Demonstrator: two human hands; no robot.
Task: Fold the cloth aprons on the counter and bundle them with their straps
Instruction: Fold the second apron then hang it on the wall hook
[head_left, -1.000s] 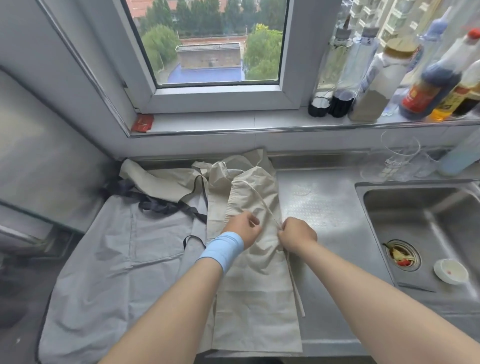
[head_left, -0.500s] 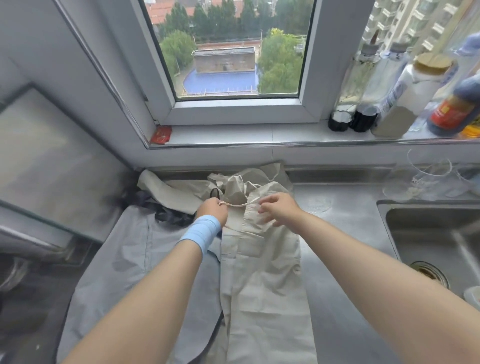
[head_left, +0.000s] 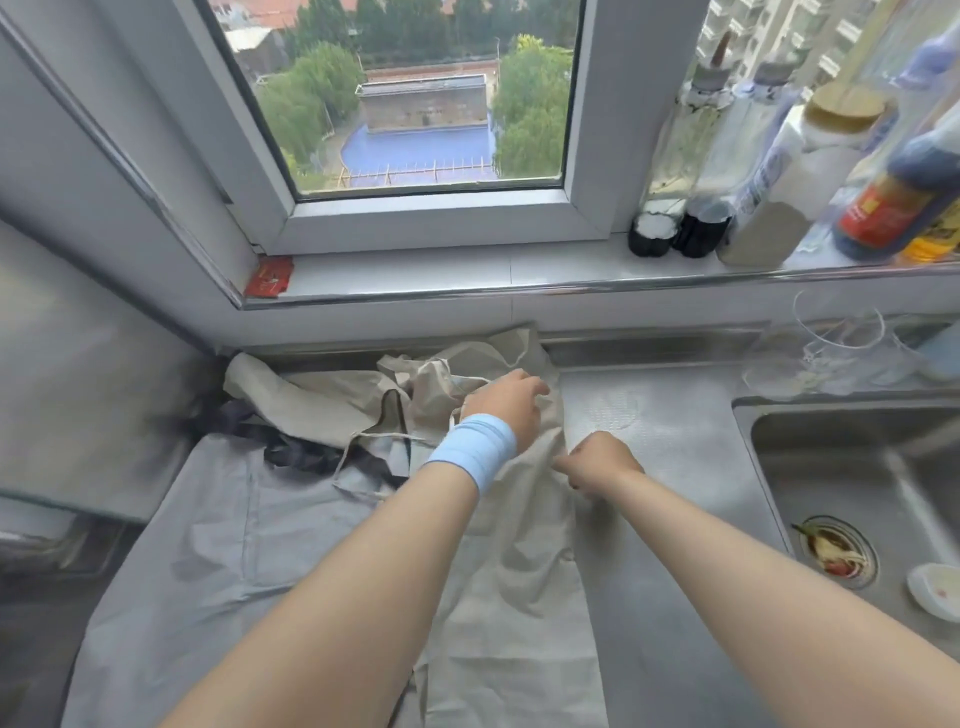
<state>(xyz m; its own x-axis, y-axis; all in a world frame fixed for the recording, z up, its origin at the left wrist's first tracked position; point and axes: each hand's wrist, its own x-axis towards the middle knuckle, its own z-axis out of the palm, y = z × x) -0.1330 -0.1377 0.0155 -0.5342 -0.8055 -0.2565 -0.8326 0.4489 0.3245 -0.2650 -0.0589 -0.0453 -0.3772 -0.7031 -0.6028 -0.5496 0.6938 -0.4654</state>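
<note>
Head view, as I read it from the remote station. The beige apron (head_left: 519, 582), folded into a long strip, lies on the steel counter (head_left: 660, 457) and runs from the near edge up to the wall under the window, where its top is bunched. It partly overlaps a grey apron (head_left: 208, 545) spread flat to its left. A thin beige strap (head_left: 363, 452) loops loosely over the grey cloth, beside a dark strap (head_left: 291, 452). The left hand (head_left: 506, 408), with a light blue wristband (head_left: 475, 449), rests on the bunched upper part of the beige apron, fingers bent down onto the cloth; I cannot tell whether they grip it. The right hand (head_left: 597, 462) is curled into a fist at the strip's right edge and pinches the fabric there, just below the left hand. The two hands are near each other but apart. To the right, the sink (head_left: 779, 467) holds a drain strainer (head_left: 836, 551) with food scraps and a small white dish (head_left: 935, 590). Bottles (head_left: 701, 171) stand on the sill (head_left: 467, 270), and a red packet (head_left: 269, 277) lies at its left end.
</note>
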